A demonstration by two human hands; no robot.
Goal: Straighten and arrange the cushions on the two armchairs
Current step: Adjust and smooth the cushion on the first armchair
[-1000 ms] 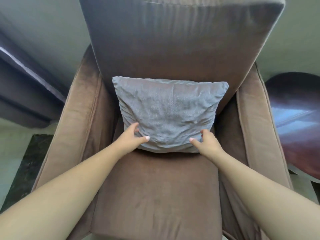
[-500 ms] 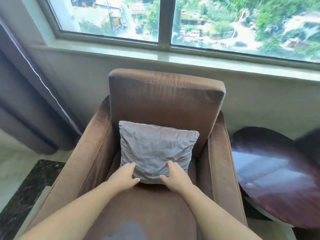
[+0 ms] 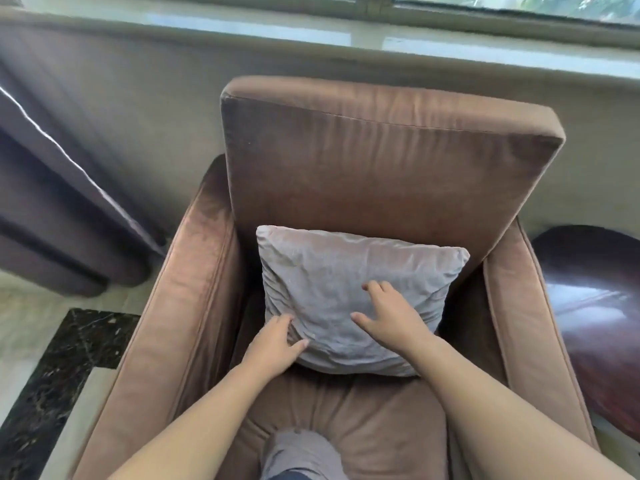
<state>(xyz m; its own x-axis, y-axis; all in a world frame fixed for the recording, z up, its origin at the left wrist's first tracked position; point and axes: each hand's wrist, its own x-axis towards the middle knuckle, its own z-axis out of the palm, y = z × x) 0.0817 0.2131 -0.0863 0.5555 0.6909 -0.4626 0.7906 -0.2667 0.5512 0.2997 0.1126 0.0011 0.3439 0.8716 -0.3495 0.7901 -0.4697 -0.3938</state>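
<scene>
Cushion [image 3: 349,292] first: I have both hands on it, and they sit differently from a second ago. Then I pinched its two lower corners; now my right hand [image 3: 391,317] has climbed onto the front face, fingers spread and pressed flat near the middle, while my left hand [image 3: 273,344] cups the lower left corner, thumb across the front and fingers tucked behind the edge. I read that as a shift from placing to patting it smooth.

The cushion stands on the seat [image 3: 346,424], leaning against the backrest [image 3: 381,168], roughly centred between the arms but tipped a little, its left top corner higher than its right. Wrinkles run across the lower half.

My knee [image 3: 301,455] presses into the front of the seat. Beyond the armchair [image 3: 183,306] are a curtain [image 3: 62,202] to the left, a dark round surface [image 3: 595,313] to the right, and the windowsill [image 3: 311,32] behind.

So this chair looks nearly done; the second armchair is out of view.
</scene>
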